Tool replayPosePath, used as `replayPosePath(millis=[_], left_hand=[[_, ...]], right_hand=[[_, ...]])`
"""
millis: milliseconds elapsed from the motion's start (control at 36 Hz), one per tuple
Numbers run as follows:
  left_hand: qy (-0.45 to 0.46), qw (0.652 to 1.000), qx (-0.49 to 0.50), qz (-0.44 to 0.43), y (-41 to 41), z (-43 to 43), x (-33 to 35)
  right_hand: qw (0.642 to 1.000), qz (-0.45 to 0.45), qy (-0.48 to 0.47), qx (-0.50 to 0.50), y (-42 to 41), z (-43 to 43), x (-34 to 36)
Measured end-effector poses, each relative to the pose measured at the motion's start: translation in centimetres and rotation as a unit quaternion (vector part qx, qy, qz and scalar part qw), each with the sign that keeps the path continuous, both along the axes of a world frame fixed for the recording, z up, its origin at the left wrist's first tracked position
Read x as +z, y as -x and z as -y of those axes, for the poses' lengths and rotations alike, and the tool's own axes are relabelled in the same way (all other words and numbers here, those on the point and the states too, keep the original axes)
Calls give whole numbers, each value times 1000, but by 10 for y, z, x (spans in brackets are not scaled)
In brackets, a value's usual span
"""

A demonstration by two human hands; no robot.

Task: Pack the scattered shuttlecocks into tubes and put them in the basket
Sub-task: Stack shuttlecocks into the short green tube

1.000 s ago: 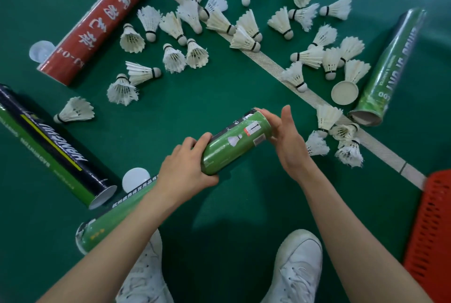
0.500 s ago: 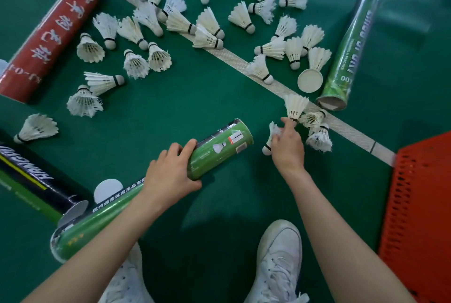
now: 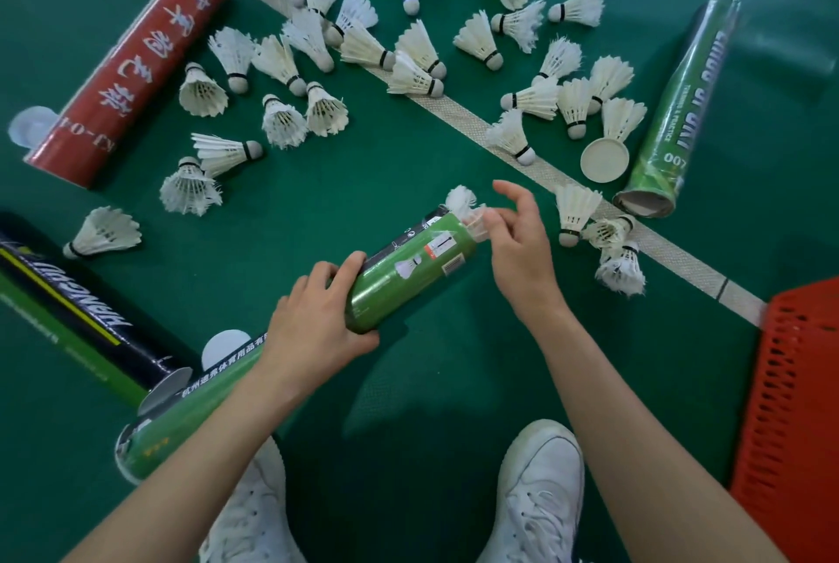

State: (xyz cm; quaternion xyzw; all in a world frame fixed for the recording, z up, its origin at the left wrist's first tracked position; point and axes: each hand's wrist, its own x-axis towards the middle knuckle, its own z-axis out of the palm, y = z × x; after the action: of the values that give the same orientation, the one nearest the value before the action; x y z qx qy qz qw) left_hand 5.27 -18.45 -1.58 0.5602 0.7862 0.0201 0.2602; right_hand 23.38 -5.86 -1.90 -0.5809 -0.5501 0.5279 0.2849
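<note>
Our left hand (image 3: 318,322) is wrapped round a green tube (image 3: 411,274), its open end slanting away from us over the green floor (image 3: 318,199). Our right hand (image 3: 522,254) pinches a shuttlecock (image 3: 461,200) at the tube's open end (white feathers poke out beside the rim), the other fingers loosely spread. Loose shuttlecocks (image 3: 281,122) lie scattered beyond, and the red basket (image 3: 799,403) sits at the right edge, well apart from the tube.

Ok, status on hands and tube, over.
Left grip holds green cardboard tube mid-body. Right grip pinches white feather shuttlecock at tube mouth, feathers sticking out. Nothing in the way.
</note>
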Motion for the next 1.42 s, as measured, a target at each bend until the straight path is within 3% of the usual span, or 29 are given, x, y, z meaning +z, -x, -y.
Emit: replayPosePath(millis=[306,389,472,583,667,750,861,1028,1111,1194,1250,1333,1417], left_hand=[[-28,999,8,17,2,-19,6],[-27,1000,-2,4,-2,-33,9],[-23,1000,-16,3,-10,-51,8],[9,999,-31,-1,-16,-75,4],[30,998,-48,-18,-20,-86,1],[49,996,-62,-28,-25,-93,-2],[60,996,-63,-22,-30,-97,-6],[59,996,-60,-10,-29,-93,-5],[54,998,-45,-2,-23,-89,-3],[48,999,-22,6,-15,-83,1],[40,999,-8,12,-9,-79,4],[26,999,5,19,0,-72,11],[9,1000,10,22,10,-66,20]], right_hand=[[987,-67,85,115,11,-18,4],[988,-60,95,103,4,-35,-2],[998,-40,42,29,-4,-45,-5],[990,116,-67,-52,-26,-69,-11],[943,325,-61,34,-44,-96,-28],[888,448,-49,91,-53,-107,-35],[842,526,-19,117,-59,-106,-36],[822,553,-66,119,-62,-99,-40],[863,486,-96,101,-56,-99,-32],[939,320,-126,18,-41,-96,-17],[971,197,-127,-39,-30,-94,-4],[987,66,-114,-88,-17,-90,11],[991,-6,-96,-88,-5,-85,18]])
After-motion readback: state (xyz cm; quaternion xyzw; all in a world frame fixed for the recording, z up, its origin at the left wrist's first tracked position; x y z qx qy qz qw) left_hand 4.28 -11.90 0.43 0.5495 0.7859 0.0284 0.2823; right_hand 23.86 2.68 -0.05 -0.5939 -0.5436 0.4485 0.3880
